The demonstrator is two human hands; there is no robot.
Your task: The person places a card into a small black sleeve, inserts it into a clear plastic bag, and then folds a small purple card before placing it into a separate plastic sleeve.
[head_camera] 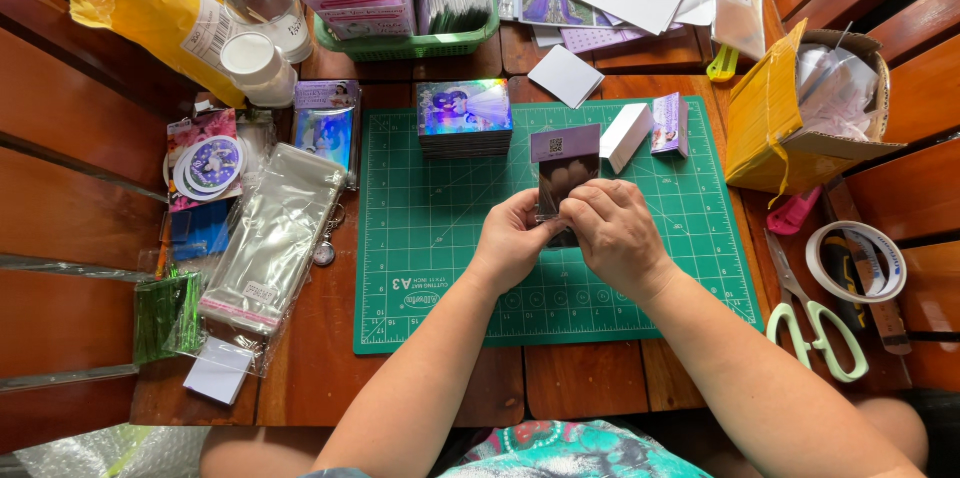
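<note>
Patterned teal fabric (pixel 570 450) at the frame's lower edge gives way to two bare forearms reaching up over a green cutting mat (pixel 430 238) on a wooden slatted bench (pixel 590 378). Both hands meet near the mat's centre: the left hand (pixel 512 240) and right hand (pixel 615 233) pinch the lower end of a small card packet (pixel 563 170) in a clear sleeve, purple-topped and dark below, each grip closed with fingertips on its bottom edge. By the look of it the packet is light, thin and fairly stiff, while its glossy film is likely slippery and easily creased (the edges, not the face, seem the safest hold). At twelve o'clock from the hands sits a stack of holographic cards (pixel 464 118); toward one o'clock lie a small white box (pixel 627 135) and a purple card pack (pixel 669 124). At nine o'clock a sheaf of clear plastic sleeves (pixel 275 238) spills off the mat, with round stickers (pixel 212 166) beyond it. At three o'clock rest green-handled scissors (pixel 815 323) and a tape roll (pixel 856 260), and at two o'clock an open yellow cardboard box (pixel 780 118) of wrapping. A green basket (pixel 405 43) of printed cards stands at eleven o'clock. Daylight falls on the crowded worktop, with wooden slats on both sides.
</note>
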